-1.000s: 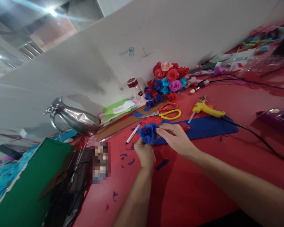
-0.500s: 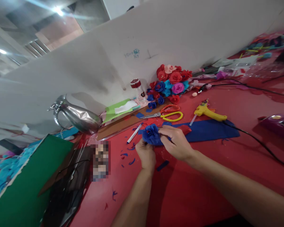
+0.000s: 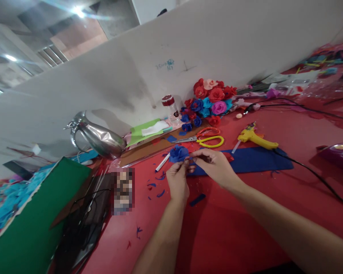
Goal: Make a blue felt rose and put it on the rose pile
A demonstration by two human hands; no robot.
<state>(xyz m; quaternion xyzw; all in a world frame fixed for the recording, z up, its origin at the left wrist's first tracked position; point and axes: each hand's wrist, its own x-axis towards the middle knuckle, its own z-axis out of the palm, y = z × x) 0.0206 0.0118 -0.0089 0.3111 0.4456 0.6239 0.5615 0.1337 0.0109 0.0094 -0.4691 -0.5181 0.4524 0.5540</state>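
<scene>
My left hand holds a small blue paper flower from below, lifted a little above the red table. My right hand pinches at the flower's right side, fingers closed on its edge. Behind both hands lies a long blue paper strip flat on the table. A white marker lies just left of the flower.
Scissors with orange and yellow handles and a yellow glue gun with a black cord lie beyond the strip. A pile of red, blue and pink paper flowers sits by the wall. A metal jug, green sheet and blue scraps lie left.
Both hands have lifted the blue flower a bit and turned it; it looks more bunched and smaller now. The view has shifted slightly.
</scene>
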